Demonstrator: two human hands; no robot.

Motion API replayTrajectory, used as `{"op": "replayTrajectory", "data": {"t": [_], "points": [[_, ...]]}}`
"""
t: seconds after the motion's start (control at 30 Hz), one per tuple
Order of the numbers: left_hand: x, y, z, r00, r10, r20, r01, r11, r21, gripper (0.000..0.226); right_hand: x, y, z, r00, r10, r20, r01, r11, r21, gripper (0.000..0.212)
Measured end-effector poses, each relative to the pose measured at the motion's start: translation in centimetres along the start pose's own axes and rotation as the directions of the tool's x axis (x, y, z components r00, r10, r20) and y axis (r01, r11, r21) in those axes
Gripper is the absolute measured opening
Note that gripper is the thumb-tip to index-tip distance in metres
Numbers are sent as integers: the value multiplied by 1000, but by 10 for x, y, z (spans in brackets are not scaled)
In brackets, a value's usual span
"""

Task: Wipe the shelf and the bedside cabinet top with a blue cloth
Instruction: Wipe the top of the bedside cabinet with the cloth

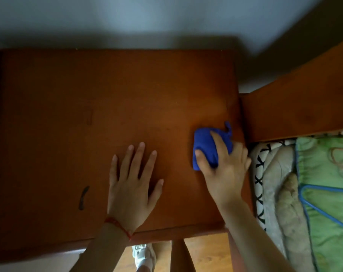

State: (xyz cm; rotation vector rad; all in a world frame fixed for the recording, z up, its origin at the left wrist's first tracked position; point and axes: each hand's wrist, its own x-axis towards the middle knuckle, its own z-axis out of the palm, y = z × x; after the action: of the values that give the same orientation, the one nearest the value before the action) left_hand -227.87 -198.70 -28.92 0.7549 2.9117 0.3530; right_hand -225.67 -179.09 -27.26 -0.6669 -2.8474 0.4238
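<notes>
The bedside cabinet top [88, 114] is a reddish-brown wooden surface filling most of the view. A bunched blue cloth [204, 146] lies on it near the right edge. My right hand [223, 169] presses down on the cloth, thumb and fingers wrapped over it. My left hand [133, 183] lies flat on the wood near the front edge, fingers spread, holding nothing. A red string is tied around my left wrist.
A dark mark [83, 198] sits on the wood at the front left. The wooden bed headboard [296, 107] stands to the right, with green bedding [327, 193] and a patterned pillow [260, 185] below it. A pale wall is behind; wooden floor and my shoe [144, 256] are below.
</notes>
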Motion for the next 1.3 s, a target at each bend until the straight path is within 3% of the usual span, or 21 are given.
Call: {"op": "replayTrajectory", "data": {"t": [0.23,0.43,0.67,0.87,1.1,1.3], "points": [[0,1,0,999,15,-44,-14,1000,11,58,44,-11,16,996,28,-82,-30,999,-24,55],[-1,2,2,997,16,-79,-15,1000,14,59,-56,1,-2,998,60,-27,-59,998,34,55],[-14,7,7,987,16,-158,-14,1000,19,56,-4,0,9,994,10,-105,-11,1000,-4,55],[-74,29,16,988,19,-154,-20,1000,-1,56,-108,18,-14,999,-12,-30,14,998,68,54],[-85,37,29,978,-9,-210,25,997,77,54,-60,6,3,993,-26,-112,27,1000,11,55],[-86,35,27,973,9,-232,-1,999,37,54,-134,32,-9,993,-58,-107,63,997,46,52]]}}
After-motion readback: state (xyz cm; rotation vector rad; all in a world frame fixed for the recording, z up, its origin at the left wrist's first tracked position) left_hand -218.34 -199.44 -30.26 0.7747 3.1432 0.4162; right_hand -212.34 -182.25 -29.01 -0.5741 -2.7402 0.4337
